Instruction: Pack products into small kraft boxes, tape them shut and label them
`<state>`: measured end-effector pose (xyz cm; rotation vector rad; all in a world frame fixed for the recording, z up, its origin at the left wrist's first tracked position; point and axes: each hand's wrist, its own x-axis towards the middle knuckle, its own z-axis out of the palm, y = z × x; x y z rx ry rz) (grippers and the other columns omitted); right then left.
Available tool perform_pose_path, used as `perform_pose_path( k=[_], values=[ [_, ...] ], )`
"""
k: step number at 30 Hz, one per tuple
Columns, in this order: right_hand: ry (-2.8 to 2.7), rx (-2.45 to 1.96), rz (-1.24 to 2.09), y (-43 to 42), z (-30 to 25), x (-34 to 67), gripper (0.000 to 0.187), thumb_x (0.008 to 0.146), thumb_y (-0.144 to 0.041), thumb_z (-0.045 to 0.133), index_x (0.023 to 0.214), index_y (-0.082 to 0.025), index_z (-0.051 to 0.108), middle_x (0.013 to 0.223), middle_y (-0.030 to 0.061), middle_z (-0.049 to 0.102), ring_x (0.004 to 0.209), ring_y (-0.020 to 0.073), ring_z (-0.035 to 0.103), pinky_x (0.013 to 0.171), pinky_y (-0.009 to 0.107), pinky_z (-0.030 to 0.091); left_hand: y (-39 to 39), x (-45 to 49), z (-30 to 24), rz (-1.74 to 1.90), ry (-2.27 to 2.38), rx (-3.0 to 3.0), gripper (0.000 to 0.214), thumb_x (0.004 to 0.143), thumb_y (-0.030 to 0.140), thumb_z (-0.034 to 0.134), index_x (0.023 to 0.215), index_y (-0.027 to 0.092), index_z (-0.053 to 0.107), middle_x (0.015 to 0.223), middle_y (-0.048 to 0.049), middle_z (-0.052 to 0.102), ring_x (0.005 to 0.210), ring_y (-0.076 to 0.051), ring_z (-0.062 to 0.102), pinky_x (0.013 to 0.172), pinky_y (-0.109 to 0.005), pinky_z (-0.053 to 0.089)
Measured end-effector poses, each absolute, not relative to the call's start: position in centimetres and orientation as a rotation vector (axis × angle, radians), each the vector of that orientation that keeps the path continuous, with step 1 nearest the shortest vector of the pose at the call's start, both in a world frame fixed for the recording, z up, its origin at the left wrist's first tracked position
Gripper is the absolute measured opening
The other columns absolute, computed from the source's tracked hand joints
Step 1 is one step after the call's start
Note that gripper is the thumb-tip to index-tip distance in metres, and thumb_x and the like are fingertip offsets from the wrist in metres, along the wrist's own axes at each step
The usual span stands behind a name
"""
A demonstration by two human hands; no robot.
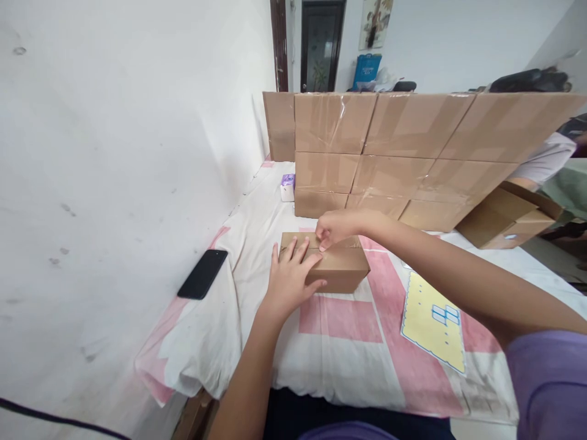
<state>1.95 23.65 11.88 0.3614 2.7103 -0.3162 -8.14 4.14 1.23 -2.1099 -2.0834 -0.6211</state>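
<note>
A small closed cardboard box (339, 280) rests on the pink and white cloth in front of me. My left hand (293, 272) lies on its top and front edge with the fingers spread. Over the middle of the box's top is my right hand (337, 227), its fingers curled in and the thumb tip touching the seam between the flaps. Whatever the right fingers pinch, if anything, is too small to make out. Right of the box, below my right forearm, lies a yellow sheet (431, 324) with blue markings.
Stacked, taped cardboard boxes (397, 125) form a wall behind. Beside them stand a purple and white packet (287, 187) and, at right, an open cardboard box (504, 217). A black phone (202, 274) lies left by the white wall (114, 183). Another person's sleeve (550, 156) shows at right.
</note>
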Motion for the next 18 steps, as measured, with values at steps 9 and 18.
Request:
perform_pose_path(
  k=[9,18],
  values=[
    [2.560,0.702,-0.177,27.2,10.9,-0.1,0.081,0.052,-0.080,0.078,0.097,-0.014,0.072,0.092,0.0112,0.071,0.080,0.0260,0.063,0.066,0.033,0.040,4.0,-8.8,1.1,-0.656,-1.972,-2.246,0.045,0.093,0.032,0.060,0.138,0.033,0.053,0.157,-0.0031,0.049,0.153,-0.027,0.032,0.124,-0.066,0.012],
    [2.786,1.060,-0.472,29.6,6.7,5.5,0.042,0.082,-0.058,0.069,0.088,-0.016,0.069,0.097,0.0108,0.073,0.083,0.0209,0.064,0.067,0.028,0.039,4.4,-9.7,1.0,-0.643,-1.817,-2.303,0.045,0.096,0.017,0.045,0.137,0.035,0.056,0.149,-0.0026,0.057,0.143,-0.022,0.049,0.125,-0.057,0.016]
  ],
)
